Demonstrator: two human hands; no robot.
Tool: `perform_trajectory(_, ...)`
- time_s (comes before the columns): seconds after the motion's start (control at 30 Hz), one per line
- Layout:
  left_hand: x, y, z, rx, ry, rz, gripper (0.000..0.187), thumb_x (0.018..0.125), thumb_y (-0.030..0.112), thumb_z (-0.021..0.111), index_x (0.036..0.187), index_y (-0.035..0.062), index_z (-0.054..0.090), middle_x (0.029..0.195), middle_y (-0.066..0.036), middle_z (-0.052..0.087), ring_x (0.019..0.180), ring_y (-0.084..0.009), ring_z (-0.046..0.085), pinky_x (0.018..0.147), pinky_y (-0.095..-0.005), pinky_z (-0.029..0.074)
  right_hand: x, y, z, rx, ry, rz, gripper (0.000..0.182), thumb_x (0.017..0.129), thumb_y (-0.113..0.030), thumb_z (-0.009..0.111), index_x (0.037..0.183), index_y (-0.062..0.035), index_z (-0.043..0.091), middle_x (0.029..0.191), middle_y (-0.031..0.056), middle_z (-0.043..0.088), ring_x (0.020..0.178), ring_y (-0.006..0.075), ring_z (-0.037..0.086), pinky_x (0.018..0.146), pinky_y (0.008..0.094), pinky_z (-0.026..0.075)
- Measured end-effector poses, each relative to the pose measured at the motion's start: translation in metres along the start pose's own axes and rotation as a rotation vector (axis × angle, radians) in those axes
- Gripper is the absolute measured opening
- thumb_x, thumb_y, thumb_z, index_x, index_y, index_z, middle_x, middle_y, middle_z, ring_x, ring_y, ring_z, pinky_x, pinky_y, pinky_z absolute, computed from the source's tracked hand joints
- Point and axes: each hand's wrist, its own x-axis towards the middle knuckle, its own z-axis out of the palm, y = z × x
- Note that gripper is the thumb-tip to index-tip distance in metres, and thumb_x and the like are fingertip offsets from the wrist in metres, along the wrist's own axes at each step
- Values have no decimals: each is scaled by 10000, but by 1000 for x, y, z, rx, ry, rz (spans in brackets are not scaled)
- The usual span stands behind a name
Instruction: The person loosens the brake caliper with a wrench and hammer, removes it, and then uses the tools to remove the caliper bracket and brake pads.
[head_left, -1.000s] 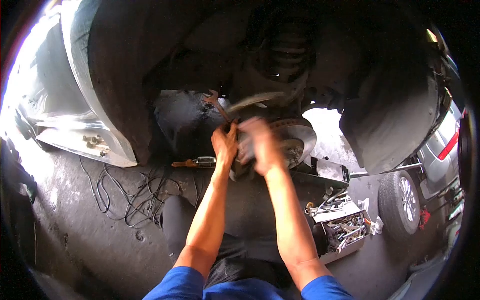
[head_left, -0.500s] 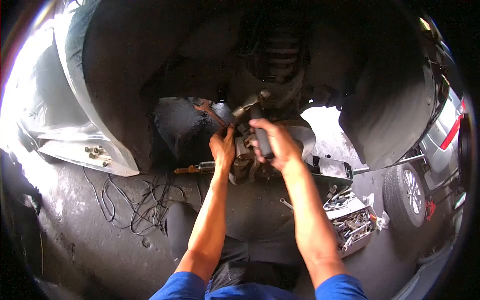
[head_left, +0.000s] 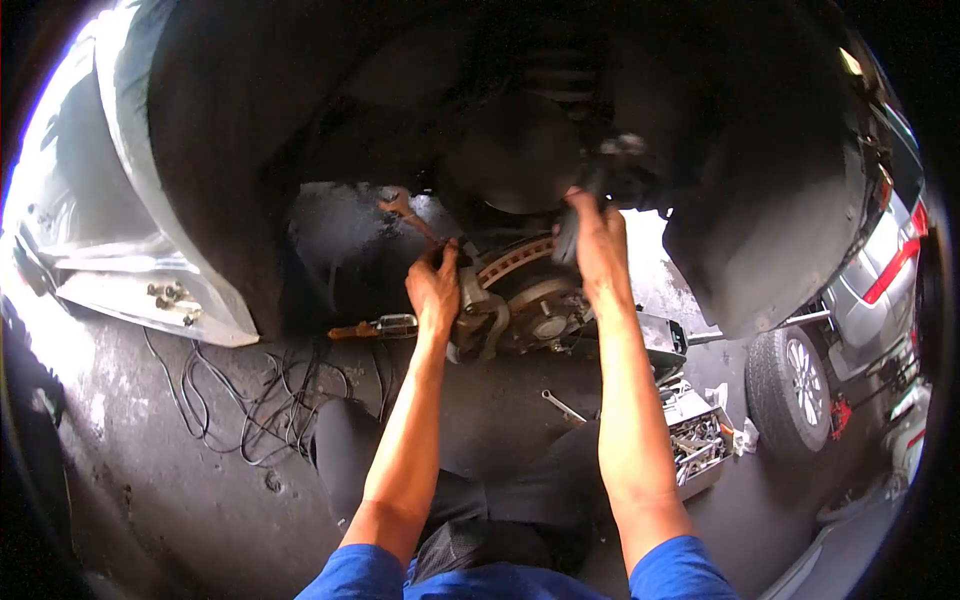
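My left hand (head_left: 434, 292) is closed on an orange-brown wrench (head_left: 408, 215) beside the brake caliper (head_left: 476, 312). The wrench's open end points up and to the left. In my right hand (head_left: 601, 262) is the dark handle of a hammer (head_left: 566, 235), raised to the right of the caliper; its head is blurred against the dark wheel well. Between my hands the brake disc (head_left: 518, 262) and the hub (head_left: 549, 326) show. A tool with an orange tip (head_left: 352, 331) lies left of the caliper, below my left hand.
Black cables (head_left: 235, 400) lie on the floor at left. A combination wrench (head_left: 563, 406) is near my right forearm. To the right are a toolbox (head_left: 701, 450) full of tools and a wheel (head_left: 788, 390). Several nuts (head_left: 173, 297) rest on the bumper edge at left.
My right hand has swung up and to the right with the hammer, uncovering the disc and hub. My left hand still holds the wrench. The whole view has shifted slightly.
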Motion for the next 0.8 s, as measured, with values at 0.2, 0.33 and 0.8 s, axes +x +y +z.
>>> perform_trajectory(0.2, 33, -12, -33, 23, -373, 137, 538, 857, 455, 654, 1047, -48, 670, 1043, -276, 662, 1048, -384, 631, 908, -399, 470, 42, 61, 4, -69, 126, -276, 517, 952, -409, 517, 1127, 62, 637, 1176, 180, 651, 1114, 292, 572, 995, 351, 379)
perform_trajectory(0.33, 59, -5, -44, 356, -472, 372, 452, 866, 384, 664, 888, -67, 664, 860, -289, 642, 874, -451, 627, 770, -493, 475, 44, 62, -6, -247, -37, -220, 545, 946, -425, 473, 1189, 36, 632, 1237, 163, 628, 1217, 260, 521, 1064, 336, 318)
perform_trajectory(0.8, -19, -213, 3, -707, -52, -261, 298, 922, 259, 645, 1048, -7, 690, 890, -78, 706, 821, -174, 642, 743, -332, 494, 58, 76, -14, 93, 30, -76, 484, 914, -340, 561, 1281, -25, 571, 1284, 87, 583, 1178, 221, 548, 1017, 347, 401)
